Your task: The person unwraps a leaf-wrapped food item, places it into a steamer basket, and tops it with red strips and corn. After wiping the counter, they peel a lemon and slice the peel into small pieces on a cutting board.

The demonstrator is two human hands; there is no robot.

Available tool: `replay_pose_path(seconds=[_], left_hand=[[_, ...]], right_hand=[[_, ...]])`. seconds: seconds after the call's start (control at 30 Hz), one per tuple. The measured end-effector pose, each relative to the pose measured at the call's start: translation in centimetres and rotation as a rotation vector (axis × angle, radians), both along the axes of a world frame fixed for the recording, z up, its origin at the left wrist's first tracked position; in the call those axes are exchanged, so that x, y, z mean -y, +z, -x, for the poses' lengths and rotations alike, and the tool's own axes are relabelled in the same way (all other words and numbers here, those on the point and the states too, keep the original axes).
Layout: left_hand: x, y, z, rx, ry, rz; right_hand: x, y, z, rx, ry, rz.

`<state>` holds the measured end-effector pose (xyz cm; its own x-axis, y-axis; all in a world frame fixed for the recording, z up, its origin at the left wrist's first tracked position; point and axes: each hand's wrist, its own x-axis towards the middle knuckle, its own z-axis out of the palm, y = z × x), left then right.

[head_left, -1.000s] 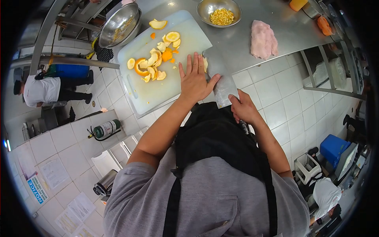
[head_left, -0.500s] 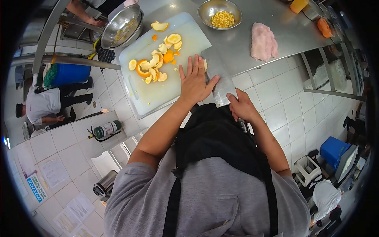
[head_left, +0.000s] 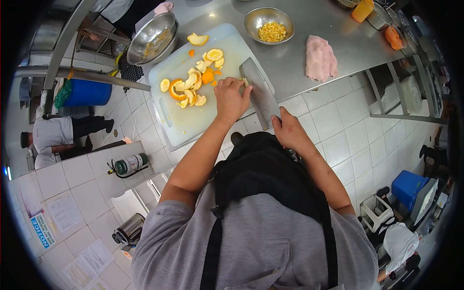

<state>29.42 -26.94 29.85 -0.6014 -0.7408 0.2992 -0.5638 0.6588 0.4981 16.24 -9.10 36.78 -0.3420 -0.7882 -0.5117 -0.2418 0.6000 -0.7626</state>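
My right hand [head_left: 292, 129] is closed around the handle end of a cleaver [head_left: 261, 94], whose broad grey blade lies over the right edge of the white cutting board [head_left: 186, 121]. Just left of the blade, my left hand [head_left: 232, 100] has its fingers curled down on the board. A small pale piece of orange peel [head_left: 245, 82] shows at its fingertips, against the blade; most of it is hidden. Farther left on the board lie several orange peels [head_left: 177, 90], pale inside, with orange end slices [head_left: 214, 54] and small bright orange scraps.
A metal bowl [head_left: 248, 18] with chopped yellow bits stands behind the board. Stacked metal bowls [head_left: 166, 23] sit at the left, and a folded pink cloth [head_left: 321, 59] lies on the steel table [head_left: 295, 58] to the right. Other people stand in the background.
My left hand has gone from spread flat to curled, with its fingertips by the blade. The cleaver's blade has turned, its tip now farther left over the board.
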Motion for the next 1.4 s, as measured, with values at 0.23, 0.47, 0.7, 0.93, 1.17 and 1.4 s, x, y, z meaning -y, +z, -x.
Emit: replay_pose_path(seconds=[0.23,0.47,0.7,0.93,1.17,1.4], left_hand=[[0.9,0.0,-0.2,-0.009,0.083,0.0],[5.6,0.4,-6.2,-0.4,0.293,-0.149],[14.7,1.5,-21.6,-0.391,0.685,0.047],[22.6,-5.4,-32.8,-0.317,0.862,-0.101],[10.9,3.4,-12.2,-0.336,0.324,-0.132],[5.1,2.6,1.5,0.148,-0.35,-0.192]], right_hand=[[-0.3,-0.7,-1.1,-0.374,0.144,0.104],[-2.8,-1.5,-1.4,-0.361,0.078,0.353],[-6.4,-3.2,2.0,-0.119,-0.348,0.293],[-8.2,-1.4,2.6,-0.008,-0.53,0.199],[-8.4,-2.4,1.7,-0.028,-0.51,0.222],[-8.9,-2.6,1.3,-0.126,-0.389,0.235]])
